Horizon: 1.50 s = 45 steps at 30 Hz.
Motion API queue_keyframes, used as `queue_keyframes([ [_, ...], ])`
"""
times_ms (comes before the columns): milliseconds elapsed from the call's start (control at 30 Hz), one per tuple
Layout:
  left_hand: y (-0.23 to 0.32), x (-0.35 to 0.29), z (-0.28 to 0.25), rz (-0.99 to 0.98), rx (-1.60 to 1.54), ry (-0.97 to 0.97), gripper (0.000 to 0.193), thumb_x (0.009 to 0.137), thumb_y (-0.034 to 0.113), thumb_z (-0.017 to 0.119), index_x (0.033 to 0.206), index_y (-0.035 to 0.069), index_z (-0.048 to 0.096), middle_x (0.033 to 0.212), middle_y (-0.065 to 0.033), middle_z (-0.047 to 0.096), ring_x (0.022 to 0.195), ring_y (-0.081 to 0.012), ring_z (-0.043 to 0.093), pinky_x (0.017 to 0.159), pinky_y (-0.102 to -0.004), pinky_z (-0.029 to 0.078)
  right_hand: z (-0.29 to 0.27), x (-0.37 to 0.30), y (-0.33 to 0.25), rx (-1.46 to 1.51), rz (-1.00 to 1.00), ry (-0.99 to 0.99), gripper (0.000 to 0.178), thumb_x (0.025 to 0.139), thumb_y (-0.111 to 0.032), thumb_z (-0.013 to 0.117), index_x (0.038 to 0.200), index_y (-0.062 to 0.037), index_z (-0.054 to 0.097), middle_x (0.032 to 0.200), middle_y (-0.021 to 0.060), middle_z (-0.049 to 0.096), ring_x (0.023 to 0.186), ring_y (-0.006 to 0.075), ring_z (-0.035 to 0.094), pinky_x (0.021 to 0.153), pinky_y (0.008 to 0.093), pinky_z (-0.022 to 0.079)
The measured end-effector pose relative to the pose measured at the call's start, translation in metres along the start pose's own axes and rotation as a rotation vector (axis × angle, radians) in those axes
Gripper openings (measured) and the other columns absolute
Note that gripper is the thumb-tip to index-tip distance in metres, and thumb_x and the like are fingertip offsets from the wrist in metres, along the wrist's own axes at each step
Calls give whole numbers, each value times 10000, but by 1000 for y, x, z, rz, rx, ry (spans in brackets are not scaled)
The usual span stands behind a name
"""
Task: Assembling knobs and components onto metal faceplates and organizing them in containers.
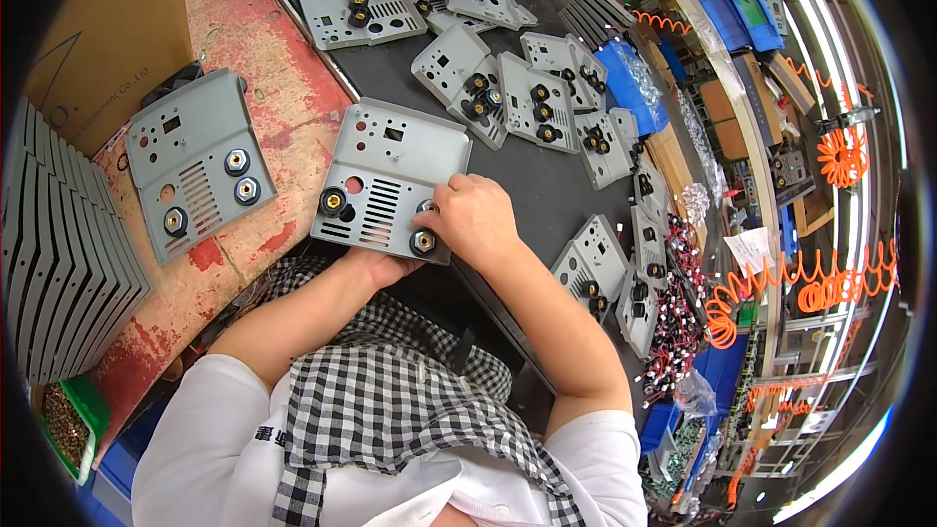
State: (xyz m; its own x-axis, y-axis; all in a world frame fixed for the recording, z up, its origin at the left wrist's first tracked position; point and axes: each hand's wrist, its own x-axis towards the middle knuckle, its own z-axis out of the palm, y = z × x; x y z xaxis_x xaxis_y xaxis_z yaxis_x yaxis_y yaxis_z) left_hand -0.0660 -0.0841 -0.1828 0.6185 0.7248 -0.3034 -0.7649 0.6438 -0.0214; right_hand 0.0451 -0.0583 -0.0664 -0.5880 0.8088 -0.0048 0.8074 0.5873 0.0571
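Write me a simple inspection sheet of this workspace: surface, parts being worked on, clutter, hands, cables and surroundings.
Surface: worn red bench on the left, dark work surface beside it.
Job's things: held grey panel with slots and round fittings; a similar panel to its left.
Clutter: other panels scattered, some overlapping; panel stack at far left.
Hands: left hand under the held panel's near edge, fingers hidden; right hand at its right-side fittings.
Cables: red and black wires heaped at right; orange coiled lines beyond.
Surroundings: cardboard box, blue bins, green bin of small parts.
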Motion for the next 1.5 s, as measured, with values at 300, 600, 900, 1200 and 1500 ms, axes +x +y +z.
queue_keyframes([
  [300, -1, -1, -2, 7, -39, -16, 268, 950, 362, 397, 1057, 162, 539, 985, 12, 609, 840, -131, 628, 683, -306, 562, 5, -2, -1, 17, -34, 119, 307, 615, -353, 746, 661, -75, 625, 657, 66, 573, 659, 252, 588, 625, 364, 470],
  [600, -5, 2, -4, 12, -21, -3, 279, 944, 385, 403, 1056, 165, 534, 985, 16, 612, 862, -130, 624, 681, -299, 559, 6, 9, -6, -140, 223, -92, 303, 700, -395, 681, 657, -97, 644, 619, 64, 573, 670, 239, 607, 559, 358, 459],
  [900, -4, 2, -7, 4, -29, -40, 296, 946, 385, 400, 1072, 151, 533, 985, 6, 616, 874, -140, 627, 717, -300, 559, -16, -20, -14, 268, 158, 104, 219, 851, -265, 569, 1010, -119, 611, 808, 130, 655, 704, 300, 636, 609, 419, 486],
  [1200, -2, 2, -3, 14, 7, -53, 322, 957, 382, 375, 1098, 138, 530, 1017, -21, 614, 916, -165, 622, 766, -329, 555, -19, -19, -16, 226, 324, -32, 202, 892, -276, 521, 982, -135, 635, 768, 99, 668, 693, 304, 639, 614, 406, 494],
  [1500, 3, -8, -30, 15, 220, -168, 383, 935, 407, 408, 1177, 122, 491, 1071, -29, 585, 945, -155, 592, 778, -363, 512, 16, 30, -64, 464, 66, 82, 454, 710, -193, 721, 1130, -143, 557, 1029, 99, 584, 846, 301, 615, 738, 384, 497],
])
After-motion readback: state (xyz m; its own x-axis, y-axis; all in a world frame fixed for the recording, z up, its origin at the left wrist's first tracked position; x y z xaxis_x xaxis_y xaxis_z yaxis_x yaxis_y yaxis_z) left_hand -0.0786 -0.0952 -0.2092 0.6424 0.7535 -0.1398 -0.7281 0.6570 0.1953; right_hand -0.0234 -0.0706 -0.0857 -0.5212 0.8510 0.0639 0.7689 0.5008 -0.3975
